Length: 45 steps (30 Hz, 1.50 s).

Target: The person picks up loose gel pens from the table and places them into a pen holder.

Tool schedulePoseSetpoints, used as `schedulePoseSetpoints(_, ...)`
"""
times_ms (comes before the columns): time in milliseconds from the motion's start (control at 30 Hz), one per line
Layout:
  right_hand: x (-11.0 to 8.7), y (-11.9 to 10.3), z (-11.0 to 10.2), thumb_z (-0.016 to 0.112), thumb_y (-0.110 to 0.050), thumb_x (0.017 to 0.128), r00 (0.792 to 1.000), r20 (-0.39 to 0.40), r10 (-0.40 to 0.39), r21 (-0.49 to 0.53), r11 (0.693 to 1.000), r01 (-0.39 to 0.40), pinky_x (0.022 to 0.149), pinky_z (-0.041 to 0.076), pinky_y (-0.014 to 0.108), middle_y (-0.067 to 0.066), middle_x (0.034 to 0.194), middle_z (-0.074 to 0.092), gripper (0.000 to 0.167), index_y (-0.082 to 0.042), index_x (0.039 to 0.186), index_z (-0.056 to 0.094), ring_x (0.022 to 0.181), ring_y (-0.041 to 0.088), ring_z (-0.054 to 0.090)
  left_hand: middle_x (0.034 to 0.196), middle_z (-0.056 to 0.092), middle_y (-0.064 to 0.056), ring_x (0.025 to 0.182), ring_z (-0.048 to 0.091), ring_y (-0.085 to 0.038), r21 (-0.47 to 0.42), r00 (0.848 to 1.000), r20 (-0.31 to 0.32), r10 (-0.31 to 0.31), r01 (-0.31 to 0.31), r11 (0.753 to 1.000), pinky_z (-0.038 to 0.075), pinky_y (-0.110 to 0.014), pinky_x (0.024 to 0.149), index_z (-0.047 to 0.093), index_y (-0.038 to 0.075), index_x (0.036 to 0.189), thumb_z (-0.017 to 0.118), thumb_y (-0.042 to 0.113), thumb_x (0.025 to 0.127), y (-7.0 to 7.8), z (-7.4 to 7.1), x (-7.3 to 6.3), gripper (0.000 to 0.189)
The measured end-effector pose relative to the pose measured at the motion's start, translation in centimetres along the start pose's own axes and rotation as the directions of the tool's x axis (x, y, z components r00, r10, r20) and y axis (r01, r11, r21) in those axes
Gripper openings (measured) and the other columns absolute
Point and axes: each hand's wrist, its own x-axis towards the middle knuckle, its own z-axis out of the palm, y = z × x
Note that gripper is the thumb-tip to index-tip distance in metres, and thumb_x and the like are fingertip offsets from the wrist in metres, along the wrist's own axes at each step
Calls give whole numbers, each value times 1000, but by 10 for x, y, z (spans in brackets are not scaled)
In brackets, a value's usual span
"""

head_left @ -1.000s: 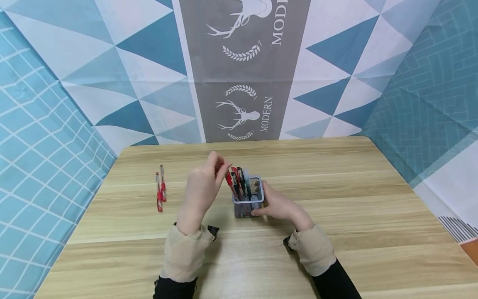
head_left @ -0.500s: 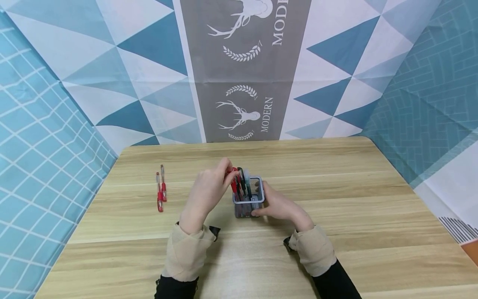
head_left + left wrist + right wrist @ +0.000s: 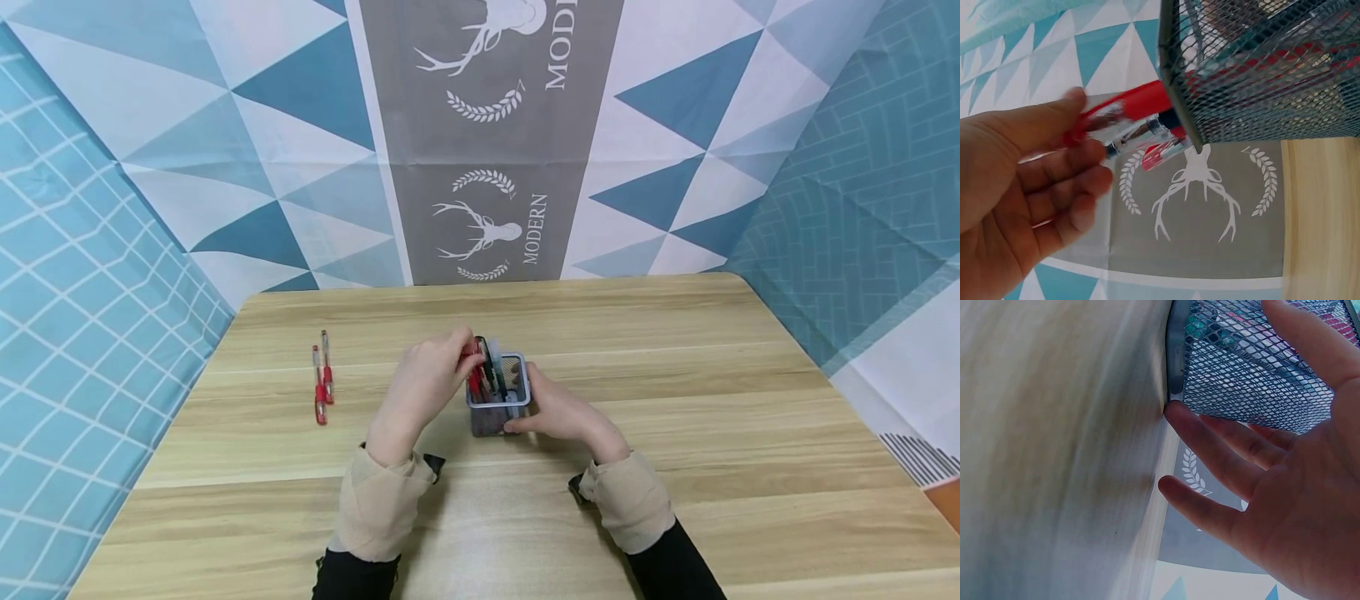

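A square metal-mesh pen holder (image 3: 489,422) stands on the table, with several red and dark pens leaning inside it. My right hand (image 3: 562,410) grips its right side; in the right wrist view the thumb and fingers lie along the mesh wall (image 3: 1254,394). Above the holder's left edge, my left hand (image 3: 426,377) pinches the top end of a red gel pen (image 3: 1141,102) between thumb and forefinger. That pen's lower part is inside the mesh. Beside it, a dark-capped pen (image 3: 1141,134) and another red pen end (image 3: 1163,153) stick out of the rim.
Two red pens, a left one (image 3: 320,396) and a right one (image 3: 327,375), lie side by side on the wooden table (image 3: 720,400) at the left. A patterned cloth backdrop (image 3: 480,150) rises behind the table's far edge.
My left hand has moved right and down with the red pen, which has sunk lower into the pen holder. My right hand and the holder have stayed in place.
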Motion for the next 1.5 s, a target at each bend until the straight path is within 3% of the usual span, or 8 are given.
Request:
schedulePoseSetpoints(567,1,-1,0,77,-29,69,1000,-3,17,-12,1000,-17,99,37,45,11,128,49,89,-11,139,24,118,26,48,59,49,2,51,49,-15,55,999,9,-51,51,997,42,-30,50,50,8,79,60,18,87,-1,10,2,17)
schedulePoseSetpoints(767,2,-2,1,77,-28,69,1000,-5,15,-8,1000,-15,99,37,45,11,129,48,91,-10,140,23,118,26,48,60,51,1,49,45,-13,49,993,-58,-99,101,994,39,-27,46,52,8,79,58,21,89,-4,7,2,18)
schedulePoseSetpoints(867,2,-2,1,77,-28,69,1000,-4,20,-13,1000,-20,100,36,45,12,130,47,92,-10,140,22,119,26,46,57,52,-1,45,43,-13,36,977,-158,-145,153,988,36,-24,41,53,6,78,56,18,90,-9,4,2,17)
schedulePoseSetpoints(967,1,-2,1,77,-29,69,1000,-4,26,-17,1000,-26,101,35,46,12,131,47,92,-10,140,22,121,27,45,60,57,-7,44,47,-16,13,943,-257,-213,224,975,39,-25,41,54,2,80,56,12,88,-18,0,0,13)
schedulePoseSetpoints(1100,1,-2,2,77,-29,69,1000,-4,26,-13,1000,-26,102,34,46,12,132,45,93,-11,141,21,122,27,43,69,61,-13,51,54,-26,51,898,-300,-322,353,934,44,-35,45,55,0,84,56,9,87,-34,-7,-5,10)
schedulePoseSetpoints(1200,0,-2,2,77,-29,69,1000,-2,28,-14,999,-28,102,34,46,12,134,44,94,-11,141,20,123,28,43,73,61,-16,57,56,-32,131,881,-302,-365,418,899,44,-40,49,56,-1,86,55,8,86,-45,-11,-10,8)
schedulePoseSetpoints(1333,0,-2,2,77,-30,69,1000,-1,31,-15,999,-31,102,34,46,13,134,44,95,-12,142,19,123,28,43,76,62,-19,60,57,-36,228,874,-289,-390,459,859,44,-44,51,58,-2,87,58,7,84,-61,-14,-18,9)
schedulePoseSetpoints(1500,0,-2,1,77,-29,69,999,-4,31,-8,999,-31,102,34,46,13,134,43,95,-12,141,18,123,28,42,84,62,-21,66,58,-36,235,853,-131,-505,522,820,47,-46,54,59,-3,93,57,9,86,-78,-19,-28,14)
